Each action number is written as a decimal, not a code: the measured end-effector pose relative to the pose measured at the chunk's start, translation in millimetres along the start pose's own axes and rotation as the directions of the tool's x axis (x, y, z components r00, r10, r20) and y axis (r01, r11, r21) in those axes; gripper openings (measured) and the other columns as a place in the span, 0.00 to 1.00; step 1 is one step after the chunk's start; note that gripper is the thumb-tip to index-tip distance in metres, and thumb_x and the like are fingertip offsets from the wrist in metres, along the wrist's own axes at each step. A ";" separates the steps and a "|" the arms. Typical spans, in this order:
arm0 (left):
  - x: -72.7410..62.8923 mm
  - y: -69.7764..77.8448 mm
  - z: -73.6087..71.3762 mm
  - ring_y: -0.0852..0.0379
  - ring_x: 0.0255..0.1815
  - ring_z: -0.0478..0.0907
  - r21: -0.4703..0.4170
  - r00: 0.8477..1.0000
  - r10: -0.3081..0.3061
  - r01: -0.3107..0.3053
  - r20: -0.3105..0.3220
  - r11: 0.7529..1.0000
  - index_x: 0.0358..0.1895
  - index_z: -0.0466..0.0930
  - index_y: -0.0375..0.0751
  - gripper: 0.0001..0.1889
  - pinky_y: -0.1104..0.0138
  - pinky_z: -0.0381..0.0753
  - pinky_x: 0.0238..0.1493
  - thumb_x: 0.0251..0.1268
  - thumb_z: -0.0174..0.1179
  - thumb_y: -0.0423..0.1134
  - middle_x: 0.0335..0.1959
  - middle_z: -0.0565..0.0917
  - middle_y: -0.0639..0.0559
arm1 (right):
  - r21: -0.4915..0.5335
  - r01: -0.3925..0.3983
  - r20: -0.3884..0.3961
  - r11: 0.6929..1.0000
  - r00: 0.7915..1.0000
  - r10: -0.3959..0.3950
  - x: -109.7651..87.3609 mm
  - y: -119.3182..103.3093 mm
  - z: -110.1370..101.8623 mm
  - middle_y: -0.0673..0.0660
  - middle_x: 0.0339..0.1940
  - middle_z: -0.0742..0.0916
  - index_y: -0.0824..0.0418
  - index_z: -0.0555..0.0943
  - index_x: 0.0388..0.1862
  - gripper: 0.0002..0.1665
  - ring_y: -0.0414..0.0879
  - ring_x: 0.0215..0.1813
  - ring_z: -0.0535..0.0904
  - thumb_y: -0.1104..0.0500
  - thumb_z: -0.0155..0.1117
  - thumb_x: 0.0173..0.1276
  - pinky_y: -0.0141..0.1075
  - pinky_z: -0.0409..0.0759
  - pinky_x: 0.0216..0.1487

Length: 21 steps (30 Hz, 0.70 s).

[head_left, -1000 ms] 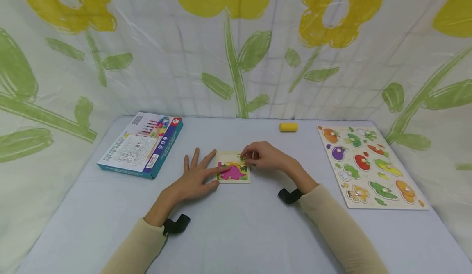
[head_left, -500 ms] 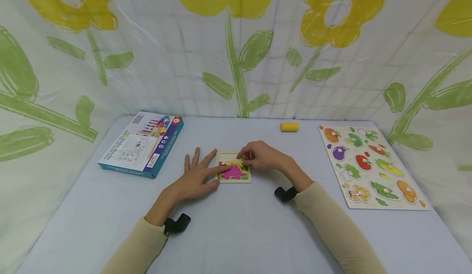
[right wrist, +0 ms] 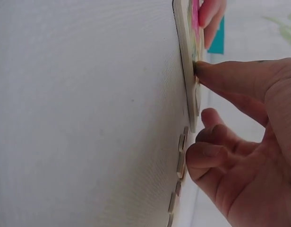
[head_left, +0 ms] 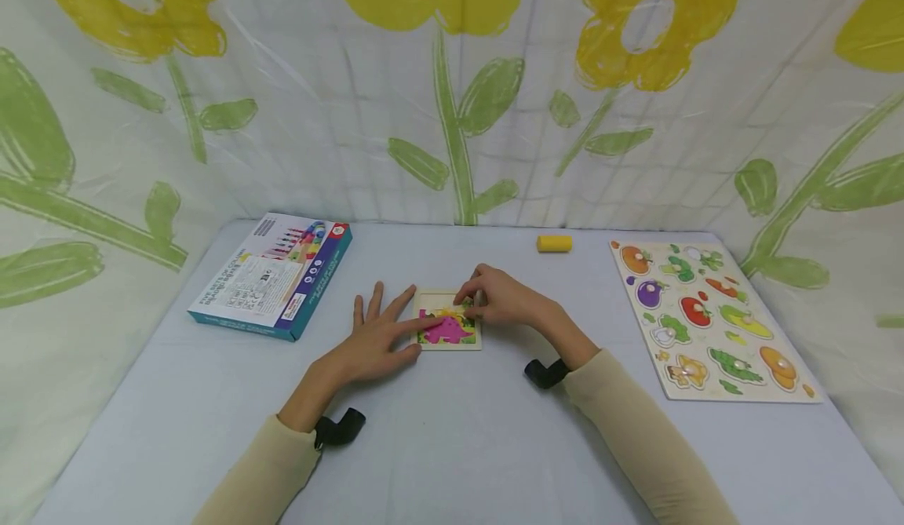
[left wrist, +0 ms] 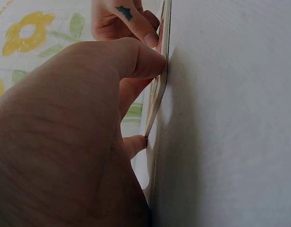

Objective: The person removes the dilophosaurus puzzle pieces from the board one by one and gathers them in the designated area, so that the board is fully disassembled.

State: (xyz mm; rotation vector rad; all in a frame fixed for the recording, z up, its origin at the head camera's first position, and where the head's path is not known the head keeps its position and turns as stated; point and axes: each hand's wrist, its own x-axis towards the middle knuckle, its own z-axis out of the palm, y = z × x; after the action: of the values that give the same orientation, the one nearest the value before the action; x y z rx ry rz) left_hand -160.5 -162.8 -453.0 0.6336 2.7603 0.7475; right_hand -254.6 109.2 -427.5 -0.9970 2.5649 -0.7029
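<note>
A small square dinosaur puzzle (head_left: 446, 335) in a pale wooden frame lies at the table's middle, its pink dinosaur facing up. My left hand (head_left: 377, 344) spreads its fingers at the puzzle's left side; the index finger lies over the picture and the thumb touches the frame's edge, as the left wrist view also shows. My right hand (head_left: 503, 299) is over the upper right part of the puzzle. Its thumb and index finger pinch a small greenish puzzle piece (right wrist: 196, 67) at the board, mostly hidden by the fingertips. The other right fingers are curled loosely.
A boxed toy set (head_left: 261, 278) lies at the left. To the right is a vegetable peg puzzle (head_left: 713, 329), with a yellow cylinder (head_left: 554, 244) near the back edge. Several small flat pieces (right wrist: 182, 163) show beneath the right hand in its wrist view.
My right hand has shifted slightly left over the puzzle, bringing the pinched puzzle piece further in from the right edge. My left hand stays in place.
</note>
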 end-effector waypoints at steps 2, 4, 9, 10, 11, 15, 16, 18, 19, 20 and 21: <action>0.1 0.4 0.0 0.23 0.87 0.24 0.001 1.000 -0.003 0.003 0.001 1.000 0.78 0.72 0.68 0.28 0.25 0.19 0.78 0.76 0.57 0.55 0.91 0.45 0.44 | 0.001 -0.004 -0.007 1.000 1.000 0.004 -0.2 -0.5 0.3 0.57 0.49 0.82 0.53 0.91 0.52 0.12 0.44 0.43 0.77 0.59 0.73 0.72 0.36 0.78 0.48; 0.2 0.6 0.0 0.23 0.87 0.24 0.000 1.000 -0.005 0.005 0.000 1.000 0.78 0.72 0.68 0.28 0.25 0.19 0.78 0.76 0.57 0.55 0.91 0.46 0.45 | 0.005 -0.009 -0.010 1.000 1.000 0.009 -0.3 -0.2 0.7 0.57 0.50 0.82 0.52 0.91 0.52 0.11 0.45 0.43 0.77 0.59 0.73 0.72 0.37 0.77 0.48; 1.0 -0.4 1.4 0.23 0.87 0.24 -0.001 1.000 -0.005 0.005 -0.004 1.000 0.77 0.72 0.68 0.28 0.25 0.19 0.78 0.76 0.57 0.55 0.91 0.46 0.45 | 0.009 -0.021 -0.015 1.000 1.000 0.021 -0.6 2.3 2.2 0.56 0.51 0.81 0.50 0.90 0.52 0.11 0.45 0.42 0.76 0.59 0.73 0.72 0.36 0.77 0.47; 1.0 -0.4 1.4 0.23 0.87 0.24 -0.001 1.000 -0.004 0.004 -0.005 1.000 0.77 0.72 0.68 0.28 0.24 0.19 0.78 0.76 0.57 0.55 0.91 0.46 0.45 | 0.010 -0.022 -0.016 1.000 1.000 0.022 -0.7 2.8 2.4 0.56 0.51 0.81 0.50 0.90 0.52 0.11 0.44 0.42 0.76 0.58 0.73 0.72 0.36 0.77 0.47; 0.9 -0.2 1.3 0.23 0.87 0.24 -0.002 1.000 -0.003 0.003 -0.007 1.000 0.77 0.72 0.68 0.28 0.24 0.19 0.78 0.76 0.57 0.54 0.91 0.46 0.45 | 0.013 -0.020 -0.017 1.000 1.000 0.020 -0.8 3.0 2.5 0.56 0.51 0.81 0.49 0.90 0.52 0.11 0.44 0.41 0.76 0.58 0.73 0.72 0.36 0.77 0.46; 0.2 0.7 0.4 0.23 0.87 0.23 -0.005 1.000 0.001 -0.001 -0.005 1.000 0.77 0.72 0.67 0.28 0.24 0.19 0.78 0.76 0.57 0.54 0.91 0.45 0.45 | 0.028 -0.004 -0.024 1.000 1.000 0.005 -2.3 3.4 1.7 0.56 0.50 0.82 0.50 0.90 0.54 0.13 0.44 0.40 0.77 0.58 0.73 0.72 0.35 0.78 0.45; 0.1 0.8 0.3 0.23 0.87 0.23 -0.007 1.000 0.001 -0.001 -0.002 1.000 0.77 0.72 0.67 0.28 0.24 0.19 0.78 0.76 0.57 0.54 0.91 0.45 0.45 | 0.032 0.001 -0.027 0.999 1.000 0.000 -2.6 3.5 1.1 0.56 0.50 0.83 0.50 0.89 0.54 0.13 0.43 0.40 0.77 0.58 0.73 0.72 0.35 0.78 0.45; 0.3 0.6 0.6 0.23 0.87 0.23 -0.009 1.000 0.002 -0.002 -0.002 1.000 0.78 0.72 0.67 0.28 0.24 0.18 0.78 0.76 0.57 0.53 0.91 0.45 0.45 | 0.036 0.011 -0.039 0.999 0.999 -0.009 -3.0 3.9 -0.1 0.56 0.49 0.84 0.51 0.89 0.55 0.14 0.44 0.40 0.77 0.59 0.72 0.73 0.35 0.78 0.44; 0.4 0.4 0.8 0.23 0.87 0.23 -0.009 1.000 0.002 -0.002 -0.003 1.000 0.77 0.72 0.67 0.28 0.24 0.18 0.78 0.76 0.57 0.53 0.91 0.45 0.45 | 0.034 0.013 -0.049 0.999 0.999 -0.012 -3.0 4.2 -0.6 0.55 0.49 0.85 0.52 0.89 0.56 0.14 0.44 0.40 0.77 0.59 0.71 0.74 0.35 0.78 0.44; 0.5 0.3 1.0 0.23 0.87 0.23 -0.010 1.000 0.002 -0.002 -0.005 1.000 0.77 0.72 0.66 0.28 0.24 0.18 0.78 0.76 0.57 0.53 0.91 0.45 0.45 | 0.029 0.017 -0.058 0.999 0.998 -0.015 -2.9 4.5 -1.0 0.55 0.49 0.86 0.53 0.89 0.56 0.14 0.44 0.40 0.77 0.60 0.70 0.74 0.35 0.79 0.44; 0.7 0.2 1.2 0.24 0.87 0.22 -0.011 1.000 -0.001 0.001 -0.004 1.000 0.77 0.72 0.67 0.28 0.25 0.18 0.78 0.76 0.57 0.53 0.91 0.45 0.45 | 0.025 0.017 -0.067 1.000 0.998 -0.015 -2.7 4.9 -1.4 0.55 0.48 0.87 0.53 0.88 0.57 0.14 0.44 0.40 0.78 0.60 0.68 0.75 0.35 0.79 0.44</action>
State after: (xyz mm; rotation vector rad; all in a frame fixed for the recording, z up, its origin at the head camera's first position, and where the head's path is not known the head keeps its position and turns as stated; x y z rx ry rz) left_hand -160.7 -161.9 -453.9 0.6288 2.7578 0.7637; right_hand -255.9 114.7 -428.7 -1.0031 2.6012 -0.7840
